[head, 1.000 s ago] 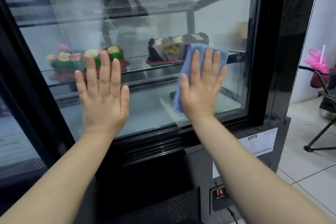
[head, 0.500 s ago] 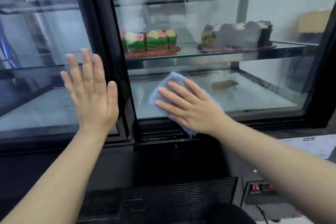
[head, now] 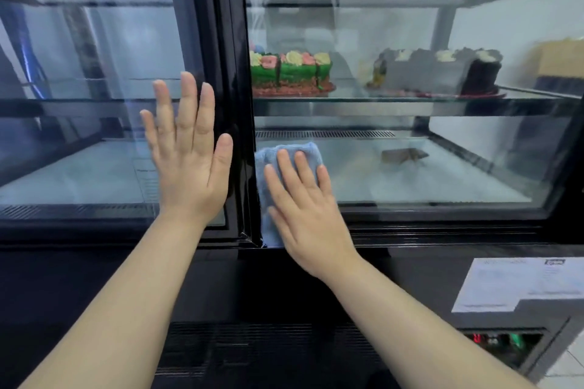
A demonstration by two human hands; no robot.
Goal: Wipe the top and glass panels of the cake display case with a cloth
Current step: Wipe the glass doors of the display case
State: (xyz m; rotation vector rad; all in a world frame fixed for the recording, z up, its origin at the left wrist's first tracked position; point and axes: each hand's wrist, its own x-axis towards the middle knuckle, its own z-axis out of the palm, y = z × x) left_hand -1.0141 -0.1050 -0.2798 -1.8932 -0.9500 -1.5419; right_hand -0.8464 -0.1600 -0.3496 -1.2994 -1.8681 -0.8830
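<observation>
The right grip (head: 306, 215), fingers flat, presses the blue cloth (head: 264, 167) on the glass panel (head: 410, 180), lower centre. The left grip (head: 189, 164), spread flat on the neighbouring pane (head: 79, 167), could smear it with fingerprints.

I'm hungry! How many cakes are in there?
2. The green cake sits on the left of the glass shelf, the dark cake on its right. A brown thing on the floor below is too blurred to tell.

Even, bright interior light; pale reflections streak the glass panel (head: 410, 25); soft blur throughout; frame lines bow toward the edges.
</observation>
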